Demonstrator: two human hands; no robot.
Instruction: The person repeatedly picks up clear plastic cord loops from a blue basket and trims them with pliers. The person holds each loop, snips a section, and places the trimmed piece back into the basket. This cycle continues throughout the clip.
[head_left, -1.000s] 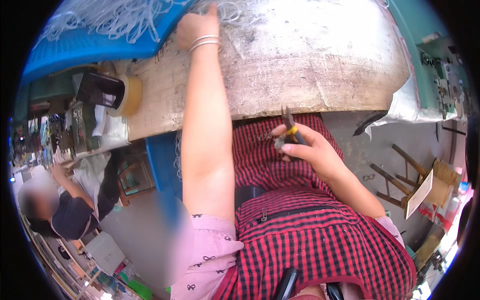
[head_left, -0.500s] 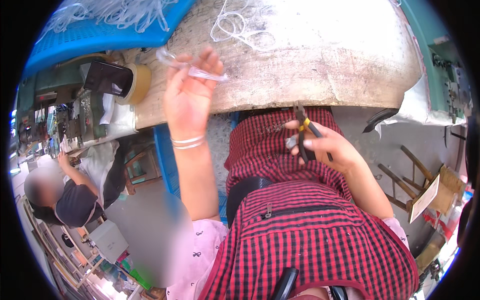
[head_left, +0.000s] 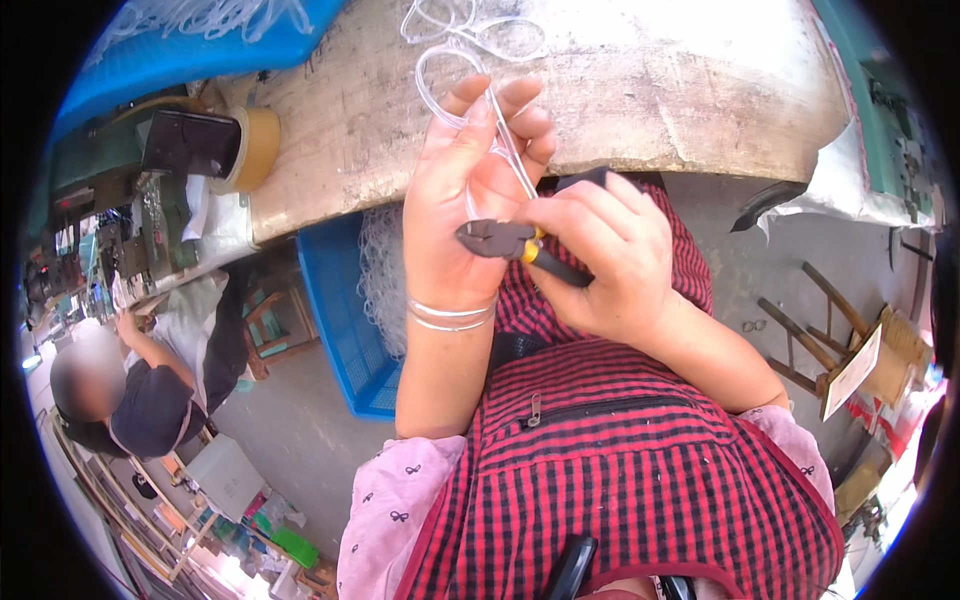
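A looped clear plastic cord (head_left: 512,150) is gripped by my left hand (head_left: 450,185), palm up with the fingers curled over it at the table's front edge. My right hand (head_left: 610,250) is wrapped around a pair of cutting pliers (head_left: 495,240) with black and yellow handles. The dark jaws lie across the left palm, just above the wrist. Near the right thumb and forefinger, the lower end of the cord meets the hand; whether they pinch it is hidden.
More clear cord loops (head_left: 515,40) lie on the worn wooden table (head_left: 680,110). A blue basket (head_left: 190,65) of cords sits far left, beside a tape roll (head_left: 262,150) and a dark phone (head_left: 190,143). Another blue basket (head_left: 335,320) stands below. A person (head_left: 150,400) works at left.
My left hand has moved right and now grips a longer looped cord. My right hand has brought the pliers up and left, over the left palm.
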